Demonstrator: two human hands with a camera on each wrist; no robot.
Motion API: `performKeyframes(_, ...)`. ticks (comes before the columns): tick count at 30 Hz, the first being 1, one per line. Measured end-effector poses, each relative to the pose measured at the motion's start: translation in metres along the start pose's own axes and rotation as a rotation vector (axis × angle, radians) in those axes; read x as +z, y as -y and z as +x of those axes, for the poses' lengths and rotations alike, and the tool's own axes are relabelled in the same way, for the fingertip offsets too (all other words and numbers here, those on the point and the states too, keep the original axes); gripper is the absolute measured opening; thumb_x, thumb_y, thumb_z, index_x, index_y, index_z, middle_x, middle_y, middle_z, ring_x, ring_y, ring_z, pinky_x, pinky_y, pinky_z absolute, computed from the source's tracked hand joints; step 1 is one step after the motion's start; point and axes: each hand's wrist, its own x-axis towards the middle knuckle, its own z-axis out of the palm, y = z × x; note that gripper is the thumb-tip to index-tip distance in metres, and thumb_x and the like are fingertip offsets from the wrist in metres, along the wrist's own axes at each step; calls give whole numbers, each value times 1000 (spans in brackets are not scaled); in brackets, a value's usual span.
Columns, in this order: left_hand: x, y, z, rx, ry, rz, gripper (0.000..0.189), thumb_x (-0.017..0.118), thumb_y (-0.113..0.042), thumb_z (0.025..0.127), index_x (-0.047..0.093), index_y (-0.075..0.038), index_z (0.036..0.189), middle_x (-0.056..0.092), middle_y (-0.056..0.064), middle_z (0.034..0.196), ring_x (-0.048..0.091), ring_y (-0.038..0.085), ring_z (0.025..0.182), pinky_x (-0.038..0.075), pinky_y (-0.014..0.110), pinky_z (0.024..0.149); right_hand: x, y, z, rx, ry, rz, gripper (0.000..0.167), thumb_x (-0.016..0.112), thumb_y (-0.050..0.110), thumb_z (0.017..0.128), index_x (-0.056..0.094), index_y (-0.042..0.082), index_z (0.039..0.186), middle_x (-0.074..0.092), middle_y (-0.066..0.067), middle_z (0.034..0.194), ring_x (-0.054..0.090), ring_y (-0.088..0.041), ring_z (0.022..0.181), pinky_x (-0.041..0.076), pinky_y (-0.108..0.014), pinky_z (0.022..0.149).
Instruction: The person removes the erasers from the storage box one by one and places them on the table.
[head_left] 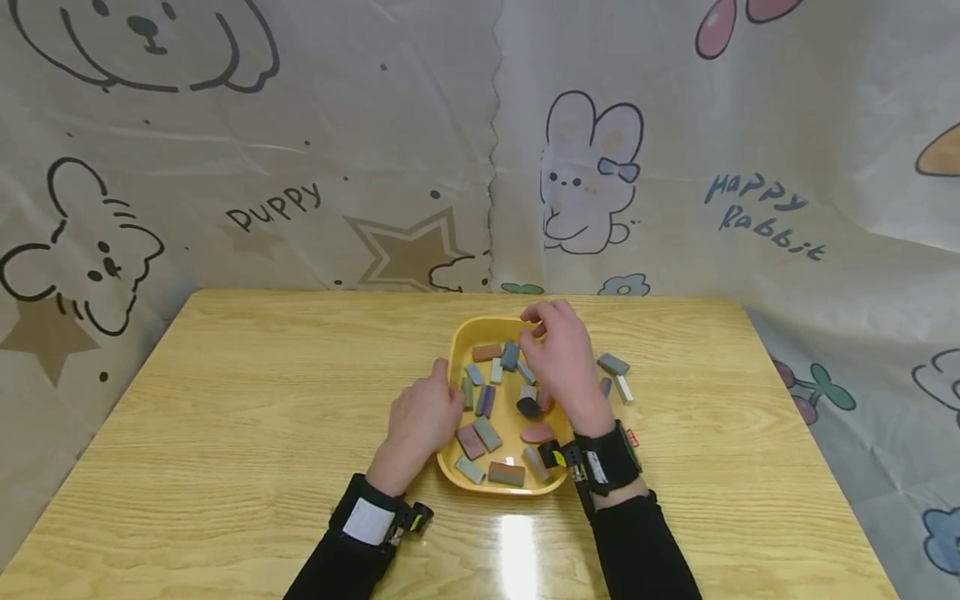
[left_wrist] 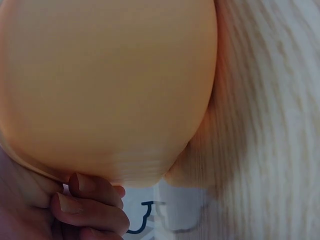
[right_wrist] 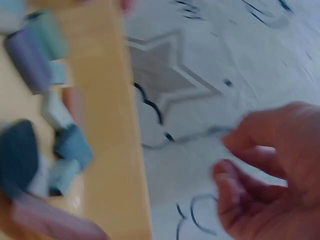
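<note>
On the table, a yellow plastic tray (head_left: pixel 510 425) holds many small coloured blocks, among them a pink oval piece (head_left: pixel 537 432), a dark rounded piece (head_left: pixel 528 406) and an orange-brown block (head_left: pixel 506 474). My left hand (head_left: pixel 423 408) grips the tray's left rim; the left wrist view shows its curled fingers (left_wrist: pixel 90 212) against the tray wall (left_wrist: pixel 110 90). Above the tray's right side, my right hand (head_left: pixel 561 358) is raised with bent fingers. In the right wrist view, that hand (right_wrist: pixel 270 170) has a gap between thumb and fingers, with nothing visible in it.
Right of the tray lie a grey-blue block (head_left: pixel 613 363), a white stick-shaped block (head_left: pixel 624 390) and a partly hidden purple piece (head_left: pixel 605 387). A pale cloth (head_left: pixel 420 150) with cartoon drawings hangs behind the wooden table (head_left: pixel 262 433).
</note>
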Motion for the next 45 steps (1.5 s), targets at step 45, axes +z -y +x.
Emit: performKeyframes(45,-1,0,1,1,17,26,44,53,-28,96,45,-4,133,53,4,65,51,17,50,38,31,44,19,9,-7,-113,508,-187,30,70,17,82,67,15,112,58,-3,121,54,-17,92,45,-32,80)
